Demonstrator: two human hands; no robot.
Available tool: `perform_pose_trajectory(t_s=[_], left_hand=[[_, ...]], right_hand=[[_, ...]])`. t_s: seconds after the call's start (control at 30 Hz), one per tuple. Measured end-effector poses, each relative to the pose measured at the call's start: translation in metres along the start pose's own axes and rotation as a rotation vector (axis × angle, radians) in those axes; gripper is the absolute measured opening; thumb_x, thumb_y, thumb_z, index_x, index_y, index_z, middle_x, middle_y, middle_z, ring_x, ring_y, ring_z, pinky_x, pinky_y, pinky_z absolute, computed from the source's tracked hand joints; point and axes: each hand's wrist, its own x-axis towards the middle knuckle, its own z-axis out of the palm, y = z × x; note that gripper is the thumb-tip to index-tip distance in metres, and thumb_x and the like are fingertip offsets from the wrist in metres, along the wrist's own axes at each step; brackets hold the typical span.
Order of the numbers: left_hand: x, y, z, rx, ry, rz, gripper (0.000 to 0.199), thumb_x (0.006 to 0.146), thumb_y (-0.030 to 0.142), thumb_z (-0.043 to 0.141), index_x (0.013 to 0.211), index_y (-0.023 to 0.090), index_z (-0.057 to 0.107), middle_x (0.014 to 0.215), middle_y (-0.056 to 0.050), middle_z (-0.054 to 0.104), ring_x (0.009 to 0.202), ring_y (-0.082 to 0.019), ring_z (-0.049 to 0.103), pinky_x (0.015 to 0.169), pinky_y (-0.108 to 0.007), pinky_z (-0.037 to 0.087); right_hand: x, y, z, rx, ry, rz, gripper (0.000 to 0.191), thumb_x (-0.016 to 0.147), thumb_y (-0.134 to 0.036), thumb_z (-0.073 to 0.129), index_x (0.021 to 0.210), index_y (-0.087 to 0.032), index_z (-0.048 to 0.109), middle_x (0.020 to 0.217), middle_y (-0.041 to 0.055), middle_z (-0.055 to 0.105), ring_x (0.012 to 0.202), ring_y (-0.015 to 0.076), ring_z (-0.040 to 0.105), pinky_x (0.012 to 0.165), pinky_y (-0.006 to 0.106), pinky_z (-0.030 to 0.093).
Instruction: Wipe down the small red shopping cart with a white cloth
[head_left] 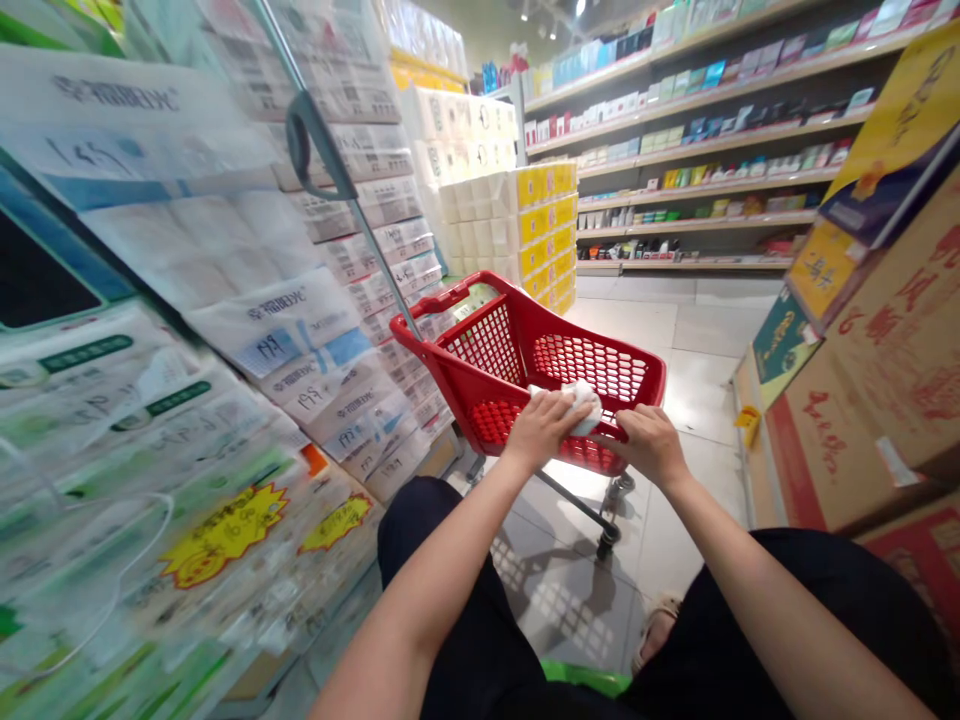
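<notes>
The bunched white cloth (586, 408) is held under the left hand's (541, 428) curled fingers, at the near rim of the red cart (454, 388), whose long axis runs crosswise; nearer the front corner, that rim is gripped by the closed right hand (654, 442).

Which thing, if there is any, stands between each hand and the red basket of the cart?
The white cloth is under the left hand, between its fingers and the near side of the red basket. Nothing visible stands between the right hand and the rim.
</notes>
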Motion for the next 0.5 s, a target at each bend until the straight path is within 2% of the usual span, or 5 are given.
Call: perform_pose_trajectory(t_s=[0.1, 0.17, 0.23, 0.33, 0.5], left_hand=[[-0.011, -0.047, -0.006, 0.064, -0.019, -0.118, 0.047, 0.099, 0.018, 0.043, 0.144, 0.03, 0.044, 0.14, -0.005, 0.052, 0.13, -0.021, 0.045, 0.115, -0.042, 0.031], [-0.013, -0.061, -0.007, 0.085, -0.024, -0.154, 0.044, 0.099, 0.02, 0.043, 0.142, 0.031, 0.047, 0.137, -0.006, 0.054, 0.126, -0.022, 0.047, 0.113, -0.043, 0.032], [-0.009, -0.06, -0.006, 0.101, -0.014, -0.186, 0.039, 0.1, 0.022, 0.043, 0.137, 0.031, 0.051, 0.131, -0.005, 0.058, 0.119, -0.023, 0.05, 0.11, -0.045, 0.034], [0.002, -0.046, -0.001, 0.121, 0.012, -0.225, 0.033, 0.1, 0.022, 0.042, 0.128, 0.031, 0.056, 0.126, -0.006, 0.06, 0.111, -0.025, 0.052, 0.107, -0.047, 0.035], [0.018, -0.021, 0.006, 0.114, 0.041, -0.229, 0.03, 0.1, 0.026, 0.041, 0.125, 0.031, 0.058, 0.129, -0.006, 0.059, 0.108, -0.026, 0.052, 0.104, -0.049, 0.036]], right_hand=[[0.001, 0.009, 0.002, -0.004, -0.005, 0.012, 0.04, 0.09, -0.054, 0.055, 0.067, -0.022, 0.05, 0.064, 0.0031, 0.056, 0.069, 0.0193, 0.048, 0.074, 0.033, 0.034], [0.003, 0.017, 0.002, 0.007, -0.022, 0.002, 0.041, 0.091, -0.055, 0.054, 0.066, -0.023, 0.049, 0.064, 0.0028, 0.056, 0.069, 0.0193, 0.049, 0.074, 0.033, 0.034], [0.005, 0.025, -0.001, 0.017, -0.06, -0.011, 0.039, 0.091, -0.054, 0.053, 0.068, -0.023, 0.05, 0.065, 0.0026, 0.058, 0.069, 0.0193, 0.05, 0.074, 0.033, 0.034], [0.009, 0.031, -0.011, 0.013, -0.129, -0.012, 0.036, 0.092, -0.054, 0.052, 0.073, -0.023, 0.053, 0.07, 0.0036, 0.063, 0.073, 0.0203, 0.054, 0.073, 0.033, 0.034], [0.027, 0.002, -0.017, -0.074, -0.17, 0.051, 0.029, 0.092, -0.049, 0.053, 0.098, -0.021, 0.059, 0.092, 0.0089, 0.068, 0.083, 0.0238, 0.056, 0.069, 0.034, 0.032]])
